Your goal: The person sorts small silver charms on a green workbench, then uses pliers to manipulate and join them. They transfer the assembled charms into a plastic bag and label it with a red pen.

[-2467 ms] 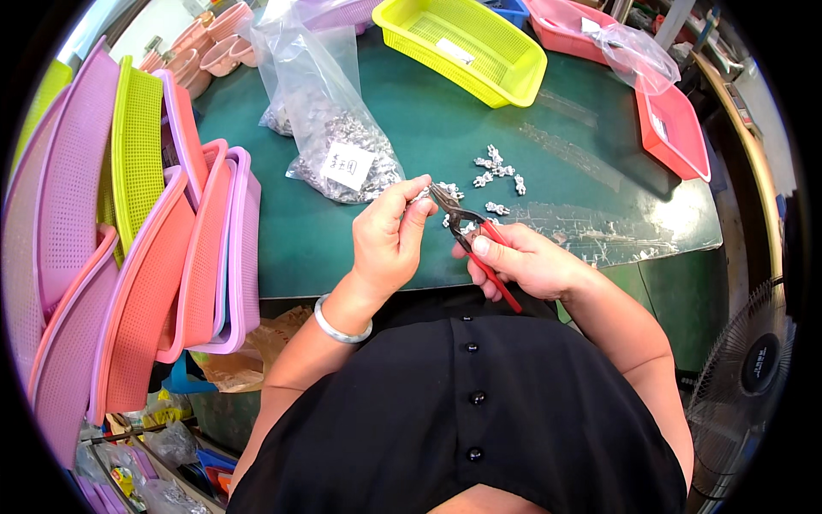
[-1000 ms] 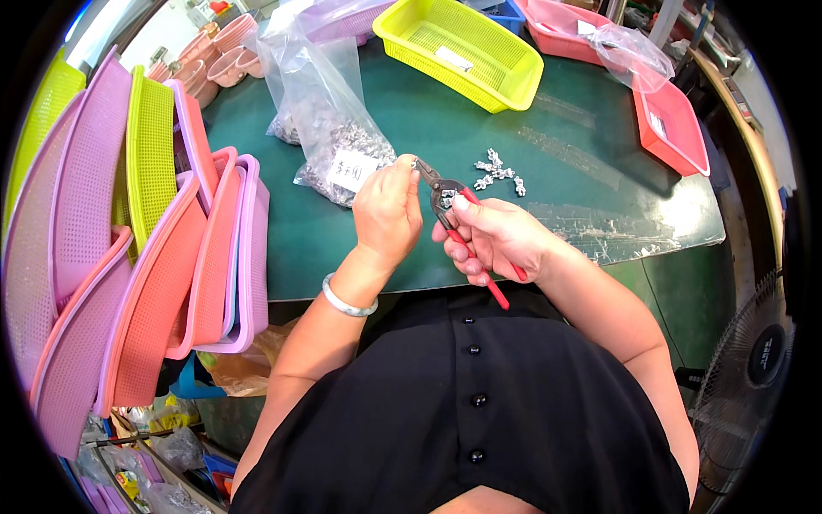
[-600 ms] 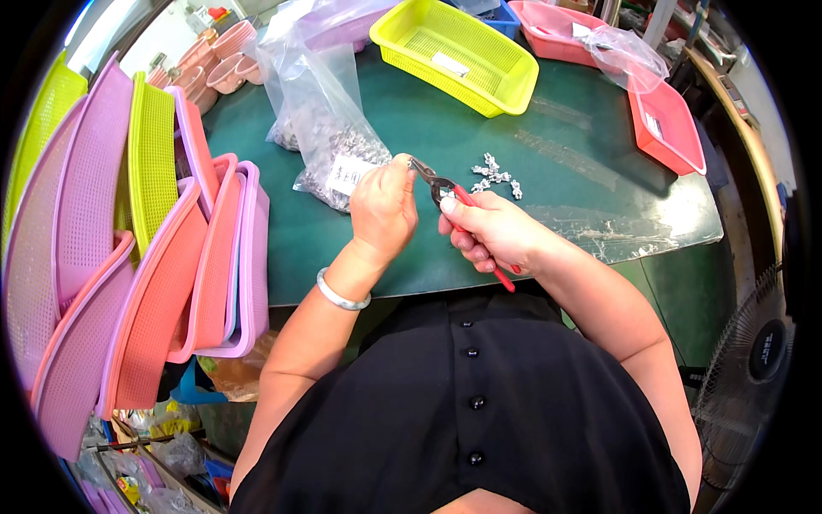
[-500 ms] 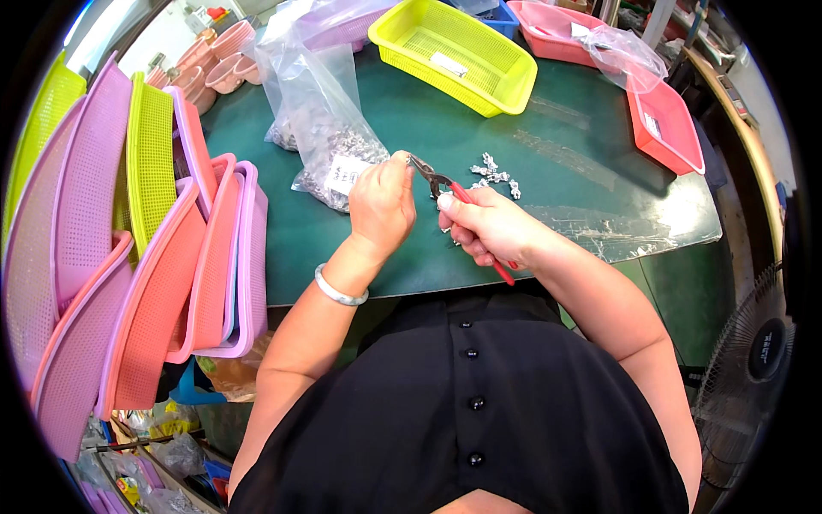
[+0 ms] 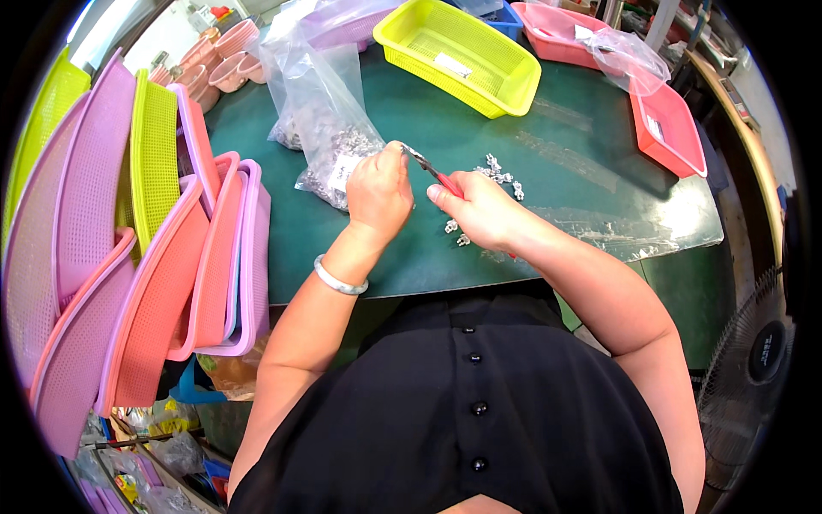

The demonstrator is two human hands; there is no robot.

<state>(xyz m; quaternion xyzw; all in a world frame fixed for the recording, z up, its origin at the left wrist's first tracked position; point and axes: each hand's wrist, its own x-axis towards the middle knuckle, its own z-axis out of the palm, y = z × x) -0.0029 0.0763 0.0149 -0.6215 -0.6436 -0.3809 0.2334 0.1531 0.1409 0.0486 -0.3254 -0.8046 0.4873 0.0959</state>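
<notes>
My right hand point(image 5: 479, 208) is closed round the red handles of a pair of pliers point(image 5: 443, 182). The dark jaws reach left to the fingertips of my left hand point(image 5: 380, 188). That hand is closed in a pinch, and a small silvery bit shows at its tip by the jaws; its kind is too small to make out. Small silvery metal pieces point(image 5: 501, 176) lie on the table beyond my right hand, and a few more point(image 5: 456, 233) lie between my hands. A clear plastic bag point(image 5: 330, 137) full of similar small pieces rests just behind my left hand.
The green tabletop point(image 5: 411, 257) has a scuffed right corner. A yellow-green basket point(image 5: 458, 56) stands at the back, with pink baskets point(image 5: 668, 128) to the right. Stacked pink, purple and green baskets point(image 5: 163, 283) crowd the left side. A fan point(image 5: 753, 360) stands at the right.
The pliers have turned and their jaws moved up and left with my left fingertips. My right hand has shifted slightly, uncovering small pieces on the table between my hands.
</notes>
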